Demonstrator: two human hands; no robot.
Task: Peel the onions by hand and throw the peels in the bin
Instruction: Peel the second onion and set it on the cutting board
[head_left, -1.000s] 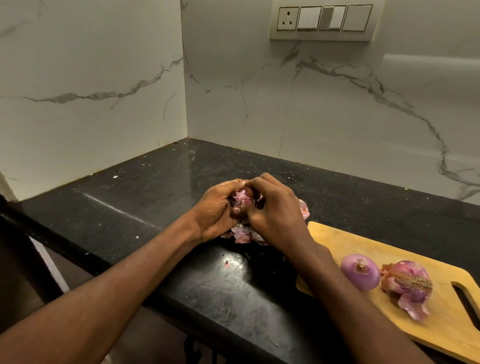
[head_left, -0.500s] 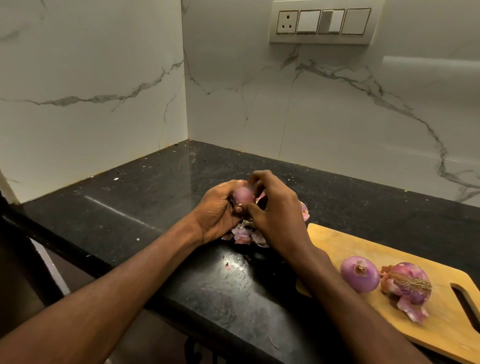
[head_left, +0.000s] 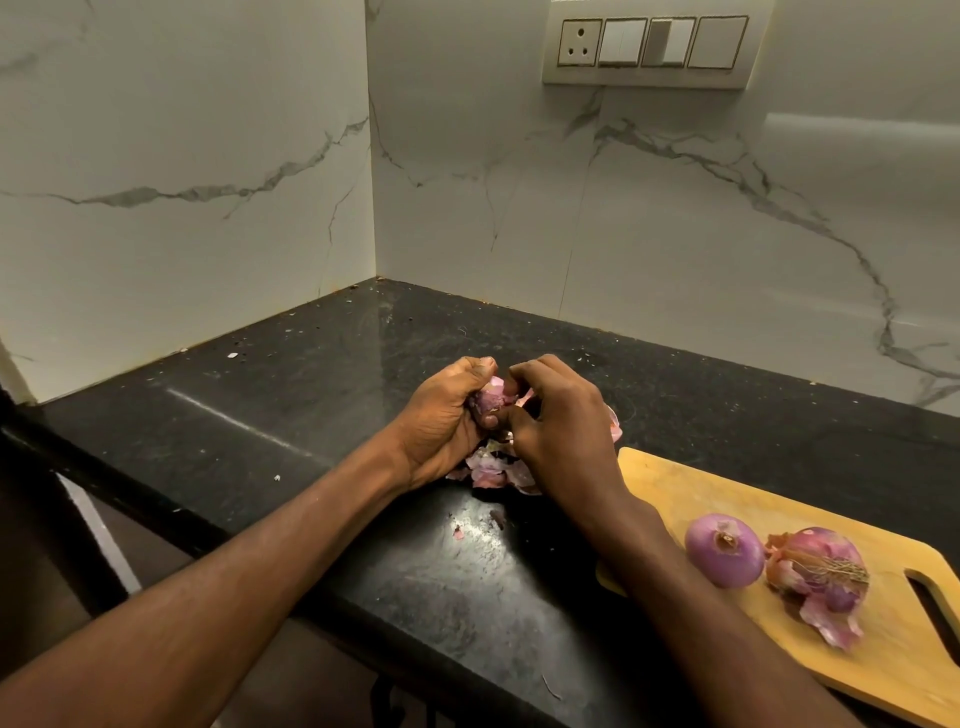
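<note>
- Only the head view shows this moment, looking down at a corner of a kitchen counter.
- Between both hands, held just above the counter, is a small purple onion (head_left: 488, 401); only a patch of glossy skin shows, with a pale pink flap of peel lifting at its top.
- Cupping it from the left, the left hand (head_left: 441, 421) has its fingers curled round the bulb, thumb near the underside.
- Meeting it from the right, the right hand (head_left: 558, 423) has bent fingertips pinched at the onion's top where the peel (head_left: 524, 397) curls away; the two hands touch.
- Directly beneath them lies a heap of loose peels (head_left: 493, 467), thin, papery, pink to white, crumpled and overlapping on the stone.
- Black polished stone makes up the countertop (head_left: 311, 395), speckled, reflecting a bright spot of light, with a few tiny scraps scattered on it.
- To the right sits a wooden cutting board (head_left: 727, 499), pale yellow, with rounded corners and a slot handle.
- On the board rests a peeled onion (head_left: 723, 550), smooth, round and shiny purple, just beside a partly peeled onion (head_left: 821, 571) with dry roots and torn skin hanging from it.
- White marble-patterned wall panels (head_left: 182, 182) with grey veins meet at the corner, and a cream switch plate (head_left: 649, 44) is mounted up high.
</note>
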